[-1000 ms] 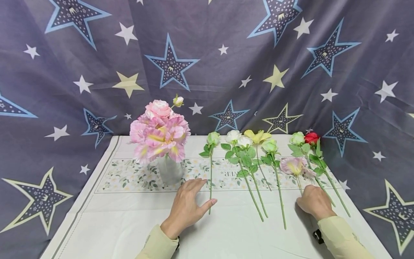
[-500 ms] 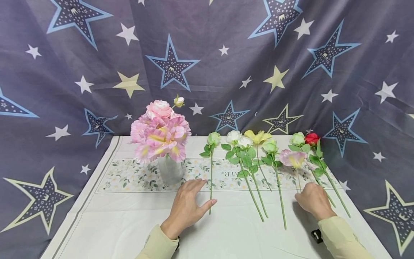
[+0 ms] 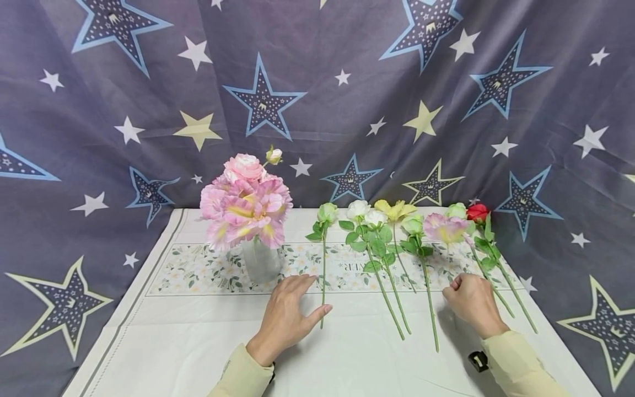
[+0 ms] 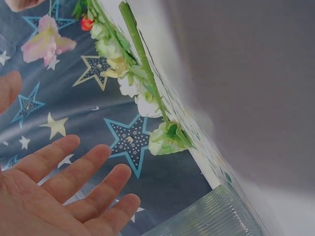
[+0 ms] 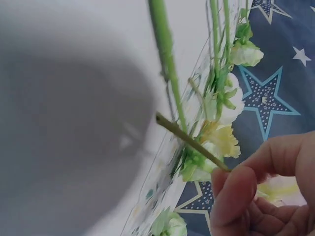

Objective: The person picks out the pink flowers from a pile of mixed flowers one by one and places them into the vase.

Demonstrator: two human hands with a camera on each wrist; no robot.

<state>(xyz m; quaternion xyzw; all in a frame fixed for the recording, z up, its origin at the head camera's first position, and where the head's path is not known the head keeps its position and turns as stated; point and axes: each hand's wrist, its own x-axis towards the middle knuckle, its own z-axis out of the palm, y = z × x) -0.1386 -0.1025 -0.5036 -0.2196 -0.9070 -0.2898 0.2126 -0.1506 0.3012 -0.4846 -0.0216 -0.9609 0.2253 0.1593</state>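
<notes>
My right hand (image 3: pixel 473 303) pinches the stem of a pink-purple artificial flower (image 3: pixel 445 227) between thumb and fingertips, lifted over the table's right side. The cut end of its stem (image 5: pixel 193 143) sticks out past the fingers in the right wrist view. My left hand (image 3: pixel 290 311) hovers open with spread fingers, between a ribbed clear vase (image 3: pixel 261 263) and a light green rose (image 3: pixel 327 213) that lies on the cloth. Large pink flowers (image 3: pixel 253 209) and a small white bud (image 3: pixel 274 155) stand in the vase. In the left wrist view the fingers hold nothing.
Right of the green rose lie white roses (image 3: pixel 358 209), a yellow flower (image 3: pixel 394 209), another green rose (image 3: pixel 413 224) and a red rose (image 3: pixel 478 212). A white cloth (image 3: pixel 173 342) with a floral band covers the table. A star-patterned curtain (image 3: pixel 317 138) hangs behind.
My right hand has risen slightly and moved left with the pink-purple flower, whose bloom now stands higher, in front of a green rose. The left hand stays where it was.
</notes>
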